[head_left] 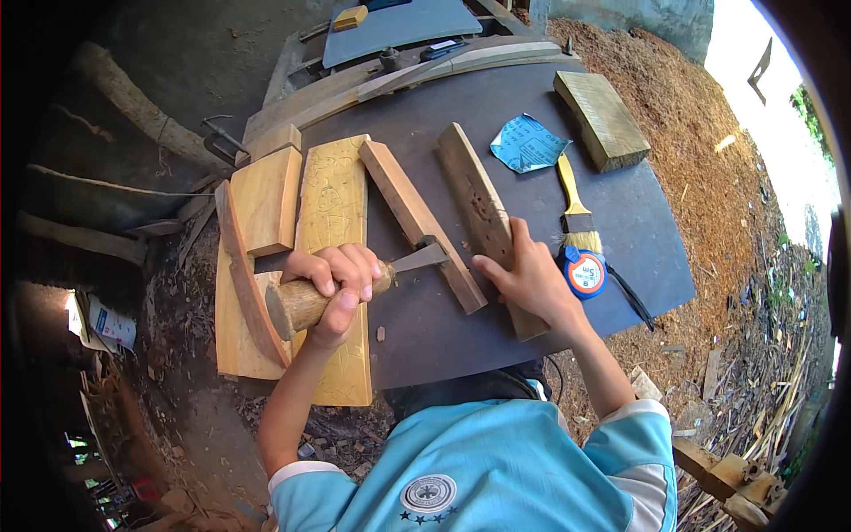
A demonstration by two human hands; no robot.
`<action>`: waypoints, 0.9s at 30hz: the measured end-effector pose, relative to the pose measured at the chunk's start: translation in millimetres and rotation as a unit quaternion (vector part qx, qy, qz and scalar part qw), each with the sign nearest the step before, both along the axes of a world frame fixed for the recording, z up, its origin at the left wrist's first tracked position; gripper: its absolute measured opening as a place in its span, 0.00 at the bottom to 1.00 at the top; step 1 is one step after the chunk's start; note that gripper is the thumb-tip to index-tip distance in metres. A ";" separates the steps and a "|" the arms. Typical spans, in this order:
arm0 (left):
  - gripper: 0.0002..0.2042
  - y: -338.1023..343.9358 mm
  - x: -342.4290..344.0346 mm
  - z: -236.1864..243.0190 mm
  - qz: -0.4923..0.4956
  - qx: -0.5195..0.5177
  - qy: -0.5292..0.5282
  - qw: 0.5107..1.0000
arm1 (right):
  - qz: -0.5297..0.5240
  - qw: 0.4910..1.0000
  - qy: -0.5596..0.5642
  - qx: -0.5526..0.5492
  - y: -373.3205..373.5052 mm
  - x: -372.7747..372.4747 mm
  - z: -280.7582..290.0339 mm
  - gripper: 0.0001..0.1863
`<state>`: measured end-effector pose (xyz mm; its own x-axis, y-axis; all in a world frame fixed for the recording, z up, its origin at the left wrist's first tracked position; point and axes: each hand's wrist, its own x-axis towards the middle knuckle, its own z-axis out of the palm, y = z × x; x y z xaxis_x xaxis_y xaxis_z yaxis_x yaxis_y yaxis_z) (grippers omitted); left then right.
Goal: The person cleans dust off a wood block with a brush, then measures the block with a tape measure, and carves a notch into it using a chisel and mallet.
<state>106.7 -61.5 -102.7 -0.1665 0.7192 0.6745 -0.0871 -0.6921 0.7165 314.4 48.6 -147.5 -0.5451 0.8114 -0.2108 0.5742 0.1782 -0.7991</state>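
My left hand (335,282) is closed round the thick round wooden handle of a chisel (420,260). Its flat metal blade points right and lies across a reddish-brown wooden strip (412,213), beside a dark spot on that strip. To the right, my right hand (534,277) grips a worn, darker wooden bar (483,208), with the thumb on its near side and the fingers along its right edge. The bar lies slanted on the dark tabletop (408,346). Under my left hand runs a yellow plank (332,199) marked with drawn or carved lines.
Left of the plank are pale wooden blocks (266,199) and a curved wooden piece (244,266). At the right lie blue sandpaper (525,146), a paintbrush (572,191), a blue tape measure (585,272) and a thick wood block (598,115). Wood shavings (683,177) cover the ground beyond.
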 end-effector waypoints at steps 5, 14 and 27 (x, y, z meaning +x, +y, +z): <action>0.12 -23.4 -10.3 0.4 0.015 -0.048 0.008 0.999 | -0.013 0.978 -0.127 0.163 2.8 0.0 2.3 0.22; 0.09 35.6 24.1 46.9 0.072 -0.151 0.178 0.970 | 0.163 0.873 0.381 0.258 14.8 -27.7 112.6 0.31; 0.30 105.3 -51.1 -58.1 0.097 -0.066 0.684 0.720 | 0.110 0.822 0.557 0.050 2.3 -44.0 73.8 0.21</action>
